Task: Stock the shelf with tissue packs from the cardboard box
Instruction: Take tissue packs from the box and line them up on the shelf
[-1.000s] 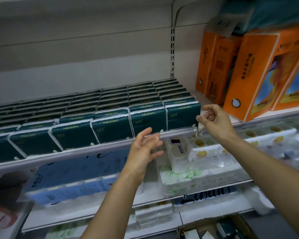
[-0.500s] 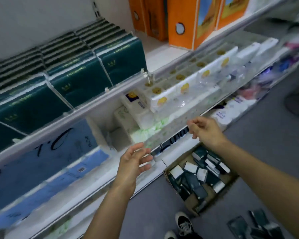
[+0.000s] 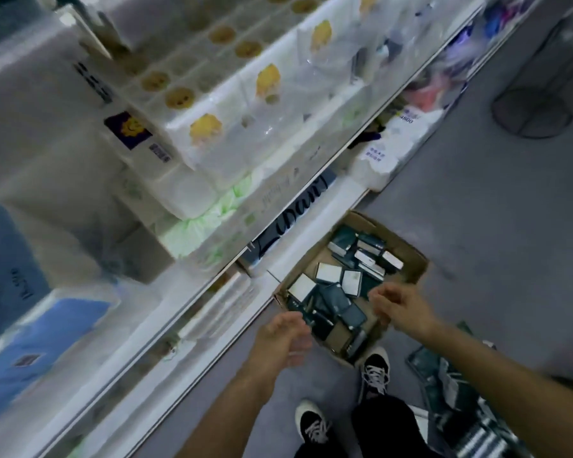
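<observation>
Head view: the cardboard box (image 3: 407, 256) sits open on the grey floor (image 3: 477, 209), right against the foot of the shelf (image 3: 311, 256). Inside it lies a loose jumble of dark green tissue packs (image 3: 336, 300), some flat, some on edge, a few turned so a pale white face shows; bare cardboard shows at the near corner. The left hand (image 3: 283, 340) hangs over the box's near left edge, fingers loosely curled, holding nothing. The right hand (image 3: 401, 307) hangs over the box's near right side, fingers bent and slack, also holding nothing; whether its fingertips touch a pack cannot be told. Below the hands stand two black shoes (image 3: 374, 371) with white laces, just beside the box. More dark packs (image 3: 450, 391) lie on the floor to the right. The shelves above carry white wrapped paper rolls (image 3: 212, 140) and blue bundles (image 3: 47, 332), all blurred
</observation>
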Available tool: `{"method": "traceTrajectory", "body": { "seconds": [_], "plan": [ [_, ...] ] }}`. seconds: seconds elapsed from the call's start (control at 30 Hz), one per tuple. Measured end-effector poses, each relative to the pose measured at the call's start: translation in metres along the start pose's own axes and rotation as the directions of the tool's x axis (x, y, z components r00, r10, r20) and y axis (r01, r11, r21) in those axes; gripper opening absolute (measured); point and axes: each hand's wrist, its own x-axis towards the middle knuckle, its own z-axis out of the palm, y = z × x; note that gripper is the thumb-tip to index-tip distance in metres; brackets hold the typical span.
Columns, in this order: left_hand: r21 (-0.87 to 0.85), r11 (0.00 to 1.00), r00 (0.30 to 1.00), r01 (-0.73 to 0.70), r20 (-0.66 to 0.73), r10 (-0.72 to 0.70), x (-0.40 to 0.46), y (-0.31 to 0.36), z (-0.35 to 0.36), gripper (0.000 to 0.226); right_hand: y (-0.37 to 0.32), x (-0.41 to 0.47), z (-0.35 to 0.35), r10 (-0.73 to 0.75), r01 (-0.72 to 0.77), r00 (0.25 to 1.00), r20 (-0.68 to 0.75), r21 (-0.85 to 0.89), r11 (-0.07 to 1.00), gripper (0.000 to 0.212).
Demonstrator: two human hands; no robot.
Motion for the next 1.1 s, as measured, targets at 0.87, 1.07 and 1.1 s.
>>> {"method": "traceTrajectory", "body": {
  "seconds": [0.87, 1.07, 1.1],
  "plan": [
    [-0.048, 0.925, 0.921, 0.378, -0.077, -0.381, 0.375, -0.11, 0.148, 0.009, 0.263, 0.267, 0.02, 0.513, -0.52, 0.853, 0.098, 0.068, 0.851, 0.01],
    [-0.015, 0.926, 0.906, 0.378, -0.198, -0.373, 0.461, -0.17, 0.133, 0.019, 0.326, 0.326, 0.057, 0.464, -0.471, 0.881, -0.091, -0.104, 0.876, 0.055],
    [-0.005, 0.926, 0.904, 0.376, -0.217, -0.368, 0.473, -0.182, 0.133, 0.026, 0.333, 0.334, 0.058, 0.458, -0.474, 0.879, -0.133, -0.144, 0.868, 0.06]
  ]
}}
